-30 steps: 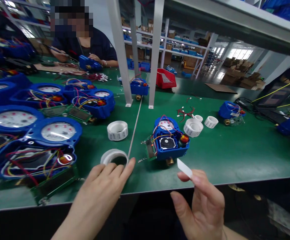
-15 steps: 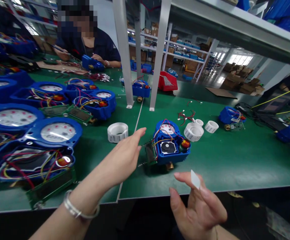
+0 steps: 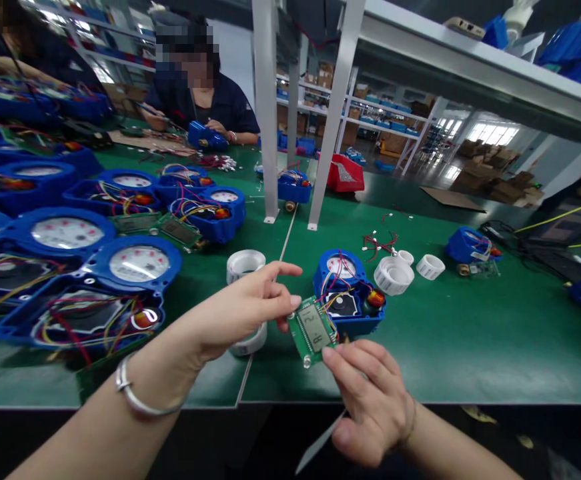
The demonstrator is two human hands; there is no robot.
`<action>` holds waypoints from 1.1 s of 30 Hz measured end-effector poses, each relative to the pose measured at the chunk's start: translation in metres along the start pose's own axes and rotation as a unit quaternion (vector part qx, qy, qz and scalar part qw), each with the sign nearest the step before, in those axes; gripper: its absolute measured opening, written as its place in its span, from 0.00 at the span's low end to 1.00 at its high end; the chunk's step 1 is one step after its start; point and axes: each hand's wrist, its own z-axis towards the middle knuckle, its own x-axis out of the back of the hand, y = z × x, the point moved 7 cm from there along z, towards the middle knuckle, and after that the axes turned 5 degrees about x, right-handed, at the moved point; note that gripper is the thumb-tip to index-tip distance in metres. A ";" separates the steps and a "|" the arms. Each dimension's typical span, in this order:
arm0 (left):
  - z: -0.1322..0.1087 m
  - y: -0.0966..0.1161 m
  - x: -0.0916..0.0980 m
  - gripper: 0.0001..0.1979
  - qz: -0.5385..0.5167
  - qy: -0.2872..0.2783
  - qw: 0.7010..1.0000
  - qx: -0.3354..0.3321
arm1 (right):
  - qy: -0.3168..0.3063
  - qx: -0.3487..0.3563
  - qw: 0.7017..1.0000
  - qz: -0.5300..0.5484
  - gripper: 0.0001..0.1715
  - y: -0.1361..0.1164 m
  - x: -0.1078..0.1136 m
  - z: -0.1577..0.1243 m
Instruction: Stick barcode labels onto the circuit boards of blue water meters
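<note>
Head view: left hand (image 3: 250, 300) and right hand (image 3: 373, 387) pinch the board (image 3: 313, 330) between them, just before the meter (image 3: 360, 325); a label (image 3: 316, 449) sits at the right thumb. Likely light, stiff and fragile, the board suits an edge grip, clear of wires (image 3: 325, 306).

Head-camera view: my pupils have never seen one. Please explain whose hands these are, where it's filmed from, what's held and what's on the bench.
No machine here: these are a person's bare hands, filmed by a camera worn on that person's head. The left hand pinches a corner of a green display board; the right hand touches its lower edge and holds a white slip. Beyond the board sits an open blue housing. White rolls stand on the green bench; more blue housings lie at the left. Across it, a co-worker holds another blue unit.
</note>
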 end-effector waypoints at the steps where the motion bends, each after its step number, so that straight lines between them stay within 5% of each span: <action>1: 0.000 0.001 -0.001 0.24 -0.026 0.000 1.000 0.001 | 0.008 -0.015 1.000 0.013 0.29 0.003 0.003 0.000; 6: -0.005 0.002 -0.010 0.13 -0.123 0.032 0.991 -0.028 | 0.057 -0.145 0.987 0.044 0.16 0.034 0.017 -0.004; 11: -0.007 0.017 -0.023 0.10 -0.055 0.132 0.978 -0.152 | 0.166 -0.230 0.959 0.005 0.35 0.059 0.030 0.004; 14: -0.004 0.031 -0.032 0.10 0.041 0.222 0.945 -0.235 | 0.263 -0.327 0.905 0.067 0.41 0.078 0.035 0.003; 19: 0.010 0.039 -0.046 0.19 0.104 0.293 0.917 -0.251 | 0.295 -0.478 0.797 0.222 0.42 0.111 0.026 -0.004; 27: 0.018 0.058 -0.043 0.12 0.157 0.383 0.882 -0.224 | 0.324 -0.534 0.727 0.284 0.45 0.128 0.023 -0.016; 33: 0.030 0.047 -0.052 0.18 0.169 0.352 0.887 -0.248 | 0.352 -0.534 0.725 0.257 0.47 0.123 0.028 -0.028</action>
